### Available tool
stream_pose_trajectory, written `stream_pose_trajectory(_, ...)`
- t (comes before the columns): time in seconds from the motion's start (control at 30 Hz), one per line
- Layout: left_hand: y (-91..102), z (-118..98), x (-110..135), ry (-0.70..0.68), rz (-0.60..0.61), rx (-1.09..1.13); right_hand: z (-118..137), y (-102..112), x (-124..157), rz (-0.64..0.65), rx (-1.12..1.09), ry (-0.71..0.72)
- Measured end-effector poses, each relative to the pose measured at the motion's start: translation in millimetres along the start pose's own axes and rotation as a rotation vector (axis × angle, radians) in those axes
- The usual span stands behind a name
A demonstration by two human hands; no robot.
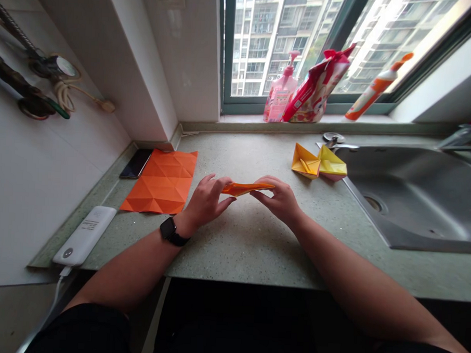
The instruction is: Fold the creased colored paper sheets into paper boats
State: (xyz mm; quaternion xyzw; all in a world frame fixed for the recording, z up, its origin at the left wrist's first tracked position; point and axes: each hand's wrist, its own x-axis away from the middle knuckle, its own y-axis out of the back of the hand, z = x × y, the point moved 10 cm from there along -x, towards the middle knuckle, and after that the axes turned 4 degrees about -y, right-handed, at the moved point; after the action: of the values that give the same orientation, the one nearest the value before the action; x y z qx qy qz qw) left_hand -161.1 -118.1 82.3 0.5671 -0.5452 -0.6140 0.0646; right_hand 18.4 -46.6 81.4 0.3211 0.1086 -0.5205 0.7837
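Both my hands hold a narrow folded orange paper piece [246, 188] just above the green speckled countertop [248, 239]. My left hand [207, 200], with a black watch on its wrist, pinches the paper's left end. My right hand [279, 198] pinches the right end with curled fingers. A creased orange paper sheet [162, 180] lies flat to the left of my left hand. Two folded yellow and orange paper shapes [318, 162] sit behind my right hand, beside the sink.
A steel sink [414, 200] fills the right side. On the window sill stand a pink pump bottle [281, 90], a red bag [316, 86] and an orange tube [374, 89]. A black phone [135, 163] and a white power bank [85, 235] lie at the left edge.
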Motion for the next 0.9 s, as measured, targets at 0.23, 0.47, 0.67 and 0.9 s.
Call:
stream_pose_trajectory(0.23, 7.5, -5, -4, 0.017, -0.007, 0.007, 15, 1, 1, -0.004, 0.028, 0.081)
stream_pose_trajectory(0.47, 16.1, -16, -8, 0.003, -0.026, 0.104, 14, 0, 2, -0.002, -0.017, 0.065)
stream_pose_trajectory(0.67, 9.0, -10, -10, 0.093, 0.045, 0.278, -21, -12, 5, 0.045, -0.336, -0.179)
stream_pose_trajectory(0.9, -17.4, 21, -5, 0.273, 0.056, 0.396, -39, -10, 4, -0.005, -0.090, -0.223)
